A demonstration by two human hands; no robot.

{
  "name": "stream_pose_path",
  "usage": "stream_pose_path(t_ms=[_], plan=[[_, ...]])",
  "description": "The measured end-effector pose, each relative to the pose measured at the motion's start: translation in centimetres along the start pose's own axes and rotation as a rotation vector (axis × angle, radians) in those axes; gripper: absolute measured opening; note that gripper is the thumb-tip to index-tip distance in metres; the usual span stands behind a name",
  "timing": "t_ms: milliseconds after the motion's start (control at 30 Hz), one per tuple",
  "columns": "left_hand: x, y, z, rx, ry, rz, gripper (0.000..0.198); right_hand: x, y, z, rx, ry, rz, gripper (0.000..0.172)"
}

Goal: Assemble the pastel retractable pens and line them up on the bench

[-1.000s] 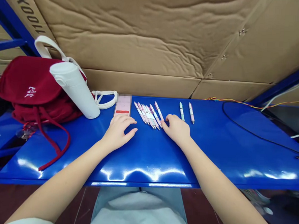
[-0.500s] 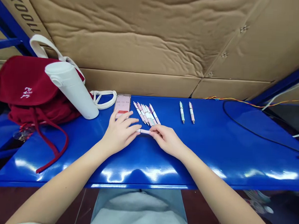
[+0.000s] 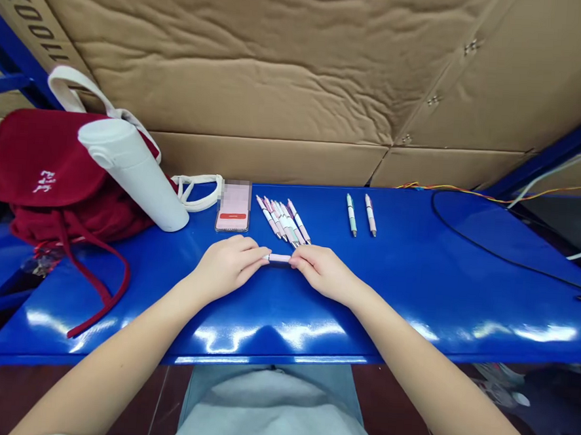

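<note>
Between my two hands a pink and white pen (image 3: 280, 259) lies level above the blue table (image 3: 414, 291). My left hand (image 3: 231, 261) is closed, pinching the pen's left end between thumb and fingers. The right end sits in the closed fingers of my right hand (image 3: 321, 270); both ends of the pen are hidden by fingertips. Just beyond my hands is a loose bunch of several pink and white pens (image 3: 283, 221), lying side by side at a slant. Farther right, a green and white pen (image 3: 352, 215) and another pink and white pen (image 3: 370, 216) lie apart from the bunch.
A phone (image 3: 234, 206) with a pink screen lies left of the bunch. At the left, a white bottle (image 3: 136, 172) leans on a red bag (image 3: 52, 163) with loose straps. A black cable (image 3: 504, 262) crosses the right side. Cardboard (image 3: 258, 97) stands behind the table.
My left hand's fingers, spread before, have folded in around the pen's left end, and the phone screen is now uncovered. My right hand keeps its hold. The view has shifted slightly.
</note>
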State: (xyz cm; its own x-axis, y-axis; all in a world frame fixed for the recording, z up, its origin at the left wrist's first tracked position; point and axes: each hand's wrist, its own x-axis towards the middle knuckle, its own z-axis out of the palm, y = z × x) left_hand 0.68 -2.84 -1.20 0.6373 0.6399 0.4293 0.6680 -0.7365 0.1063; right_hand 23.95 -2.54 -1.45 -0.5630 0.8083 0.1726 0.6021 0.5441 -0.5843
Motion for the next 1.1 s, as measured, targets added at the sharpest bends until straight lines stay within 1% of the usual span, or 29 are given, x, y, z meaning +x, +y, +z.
stream_pose_path(t_ms=[100, 133, 200, 333, 367, 433, 500, 633, 700, 733, 800, 900, 967, 1100], plan=[[-0.09, 0.01, 0.08, -0.029, 0.001, -0.021, 0.03, -0.16, -0.2, -0.04, -0.007, 0.048, 0.029, 0.008], [-0.09, 0.03, 0.08, -0.038, 0.002, -0.03, 0.03, -0.2, -0.3, -0.13, -0.004, 0.056, 0.038, 0.008], [-0.05, 0.08, 0.01, -0.051, -0.006, -0.054, 0.029, -0.24, -0.48, -0.34, 0.009, 0.056, 0.054, 0.016], [0.09, 0.21, -0.25, -0.058, -0.019, -0.091, 0.026, -0.13, -0.64, -0.53, 0.03, 0.001, 0.037, 0.022], [0.11, 0.23, -0.31, -0.059, -0.023, -0.096, 0.026, -0.1, -0.66, -0.5, 0.035, -0.003, 0.026, 0.022], [0.14, 0.26, -0.37, -0.063, -0.03, -0.102, 0.026, -0.05, -0.71, -0.44, 0.05, 0.022, 0.021, 0.012], [0.13, 0.26, -0.37, -0.069, -0.032, -0.108, 0.027, -0.01, -0.76, -0.4, 0.064, 0.053, 0.031, 0.017], [0.07, 0.16, -0.29, -0.077, -0.033, -0.116, 0.026, 0.04, -0.79, -0.33, 0.071, 0.068, 0.031, 0.019], [0.05, 0.1, -0.26, -0.077, -0.042, -0.116, 0.027, 0.0, -0.82, -0.28, 0.093, 0.088, 0.04, 0.011], [0.04, 0.08, -0.27, -0.078, -0.046, -0.116, 0.027, -0.03, -0.85, -0.27, 0.108, 0.097, 0.054, 0.01], [0.05, 0.06, -0.28, -0.083, -0.051, -0.116, 0.027, -0.07, -0.9, -0.28, 0.137, 0.097, 0.101, 0.018], [0.05, 0.1, -0.29, -0.095, -0.052, -0.123, 0.027, -0.07, -0.89, -0.39, 0.141, 0.061, 0.161, 0.022], [0.04, 0.12, -0.27, -0.102, -0.056, -0.127, 0.027, -0.07, -0.81, -0.46, 0.145, 0.046, 0.168, 0.024], [0.02, 0.05, -0.22, -0.11, -0.071, -0.132, 0.027, -0.12, -0.69, -0.48, 0.253, 0.075, 0.16, 0.012]])
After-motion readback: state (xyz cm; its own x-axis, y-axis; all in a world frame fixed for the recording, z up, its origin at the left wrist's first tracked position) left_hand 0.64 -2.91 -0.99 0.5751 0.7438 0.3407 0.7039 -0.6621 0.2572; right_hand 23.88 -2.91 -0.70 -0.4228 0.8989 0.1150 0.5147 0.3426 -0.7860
